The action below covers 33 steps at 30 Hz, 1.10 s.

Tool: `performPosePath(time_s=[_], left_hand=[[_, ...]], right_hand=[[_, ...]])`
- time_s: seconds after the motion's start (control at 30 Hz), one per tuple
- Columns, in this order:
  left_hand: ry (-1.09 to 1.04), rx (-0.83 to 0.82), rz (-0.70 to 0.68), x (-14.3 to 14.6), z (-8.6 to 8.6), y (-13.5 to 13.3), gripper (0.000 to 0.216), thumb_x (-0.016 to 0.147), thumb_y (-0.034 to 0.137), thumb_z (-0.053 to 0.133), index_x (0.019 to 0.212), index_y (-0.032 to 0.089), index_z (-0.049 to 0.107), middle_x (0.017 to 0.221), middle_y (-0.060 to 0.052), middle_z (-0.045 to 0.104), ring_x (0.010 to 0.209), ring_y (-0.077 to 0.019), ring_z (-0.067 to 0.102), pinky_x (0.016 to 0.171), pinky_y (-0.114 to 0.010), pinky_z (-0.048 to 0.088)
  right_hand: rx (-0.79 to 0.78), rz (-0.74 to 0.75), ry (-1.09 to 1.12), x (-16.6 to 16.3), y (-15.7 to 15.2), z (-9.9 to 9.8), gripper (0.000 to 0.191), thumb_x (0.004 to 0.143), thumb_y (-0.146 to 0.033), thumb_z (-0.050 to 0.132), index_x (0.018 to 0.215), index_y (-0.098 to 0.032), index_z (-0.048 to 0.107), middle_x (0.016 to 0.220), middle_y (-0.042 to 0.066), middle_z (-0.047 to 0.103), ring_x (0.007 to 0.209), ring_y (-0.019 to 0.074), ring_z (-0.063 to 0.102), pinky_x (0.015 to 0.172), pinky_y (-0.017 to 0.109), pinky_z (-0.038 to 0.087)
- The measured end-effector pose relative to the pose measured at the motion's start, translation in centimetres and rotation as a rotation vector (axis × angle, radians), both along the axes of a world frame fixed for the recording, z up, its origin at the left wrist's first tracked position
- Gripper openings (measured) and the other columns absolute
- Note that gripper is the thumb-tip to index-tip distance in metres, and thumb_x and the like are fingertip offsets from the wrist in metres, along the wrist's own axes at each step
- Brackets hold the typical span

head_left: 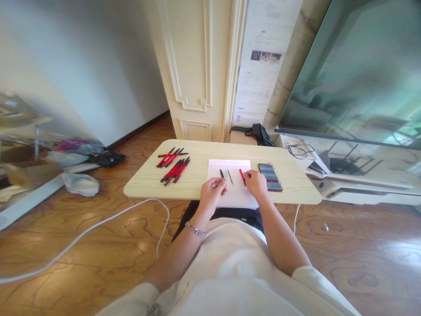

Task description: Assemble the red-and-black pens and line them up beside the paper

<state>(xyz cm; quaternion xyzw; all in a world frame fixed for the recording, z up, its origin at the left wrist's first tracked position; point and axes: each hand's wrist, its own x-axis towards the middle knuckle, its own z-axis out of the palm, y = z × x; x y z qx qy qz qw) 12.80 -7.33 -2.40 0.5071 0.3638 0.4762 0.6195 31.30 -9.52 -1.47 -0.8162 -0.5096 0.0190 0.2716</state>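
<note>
On the white paper (217,165) lie a short black pen part (221,174) and a thin dark pen refill (230,177), with a faint small piece between them. My right hand (256,183) has its fingers closed at the lower end of a red pen barrel (242,176), which lies at a slant over the paper. My left hand (213,192) is held over the paper's left edge, its thumb and fingers pinched together. Whatever it holds, if anything, is too small to tell. Two groups of red and black pens (175,171) lie to the left.
The pale table (144,177) has rounded corners. A dark phone (270,177) lies right of my right hand. Behind the table are a black bag (261,134) and a cabinet with cables (301,151). A white cord (98,228) runs across the wooden floor.
</note>
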Motion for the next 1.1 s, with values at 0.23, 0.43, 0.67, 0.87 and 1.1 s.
performPosePath(time_s=[0.23, 0.43, 0.67, 0.87, 1.1], left_hand=[[-0.052, -0.035, 0.023, 0.0, -0.8, 0.1, 0.036, 0.071, 0.046, 0.072, 0.082, 0.014, 0.064, 0.067, -0.003, 0.063, 0.053, -0.0104, 0.056, 0.048, -0.022, 0.039], [-0.058, 0.026, 0.008, -0.1, -1.3, 0.4, 0.033, 0.073, 0.045, 0.072, 0.081, 0.014, 0.064, 0.067, -0.002, 0.062, 0.055, -0.0105, 0.056, 0.050, -0.023, 0.041], [0.007, 0.202, -0.069, -0.8, -1.5, -0.2, 0.026, 0.081, 0.041, 0.064, 0.082, 0.015, 0.061, 0.067, -0.002, 0.062, 0.058, -0.0122, 0.057, 0.053, -0.024, 0.043], [0.030, 0.268, -0.092, -1.1, -1.6, -0.4, 0.022, 0.083, 0.038, 0.061, 0.080, 0.016, 0.059, 0.065, -0.001, 0.062, 0.056, -0.0115, 0.056, 0.053, -0.024, 0.042], [0.058, 0.281, -0.085, -0.9, -1.6, -0.5, 0.022, 0.084, 0.038, 0.060, 0.081, 0.017, 0.058, 0.065, -0.001, 0.062, 0.057, -0.0118, 0.056, 0.054, -0.024, 0.043]], right_hand=[[0.107, -0.059, 0.102, -0.3, -3.0, -0.5, 0.030, 0.091, -0.038, 0.046, 0.099, -0.024, 0.071, 0.087, 0.004, 0.072, 0.079, 0.0195, 0.063, 0.067, 0.026, 0.037], [0.091, -0.074, 0.127, 0.2, -4.0, -1.5, 0.027, 0.090, -0.035, 0.048, 0.097, -0.023, 0.071, 0.085, 0.004, 0.072, 0.077, 0.0190, 0.062, 0.067, 0.026, 0.037], [0.039, -0.013, 0.074, 0.7, -2.8, -0.9, 0.026, 0.090, -0.034, 0.048, 0.095, -0.024, 0.071, 0.091, 0.004, 0.072, 0.084, 0.0194, 0.064, 0.071, 0.026, 0.039], [-0.125, 0.048, 0.006, 1.0, 1.2, 0.7, 0.030, 0.088, -0.041, 0.050, 0.092, -0.021, 0.071, 0.093, 0.009, 0.072, 0.091, 0.0223, 0.064, 0.075, 0.028, 0.040], [-0.295, 0.026, -0.061, 1.0, 3.8, 0.4, 0.038, 0.082, -0.045, 0.056, 0.096, -0.012, 0.071, 0.099, 0.019, 0.070, 0.096, 0.0266, 0.064, 0.076, 0.029, 0.043]])
